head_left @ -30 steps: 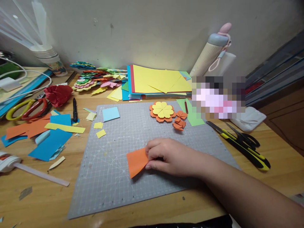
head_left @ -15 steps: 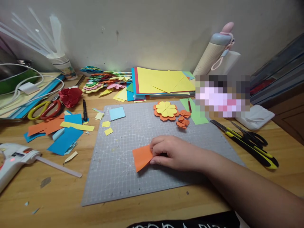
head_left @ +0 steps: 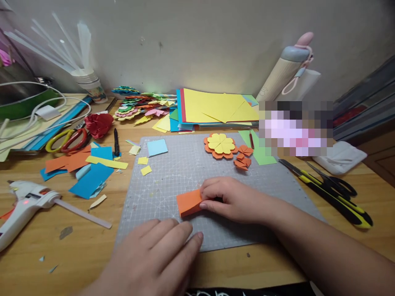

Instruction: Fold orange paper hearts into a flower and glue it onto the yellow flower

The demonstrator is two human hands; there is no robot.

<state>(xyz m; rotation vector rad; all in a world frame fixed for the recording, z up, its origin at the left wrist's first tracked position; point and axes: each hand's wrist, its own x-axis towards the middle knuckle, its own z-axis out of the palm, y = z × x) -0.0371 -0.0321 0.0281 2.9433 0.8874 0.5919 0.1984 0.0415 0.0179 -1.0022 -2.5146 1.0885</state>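
Observation:
My right hand is closed in a pinch on a folded orange paper that lies on the grey cutting mat. My left hand rests at the mat's near edge with its fingers stretched out flat, holding nothing, a little below and left of the orange paper. Behind my right hand, at the back of the mat, sits a yellow and orange paper flower with small orange folded pieces beside it.
A white glue gun lies at the left. Blue, orange and yellow paper scraps and red-handled scissors lie beyond it. Coloured paper sheets are stacked at the back. A yellow-black knife and black scissors lie at the right.
My left hand has come into view at the mat's near edge. The orange paper now looks folded narrower under my right hand. The camera view has shifted left, showing more of the glue gun.

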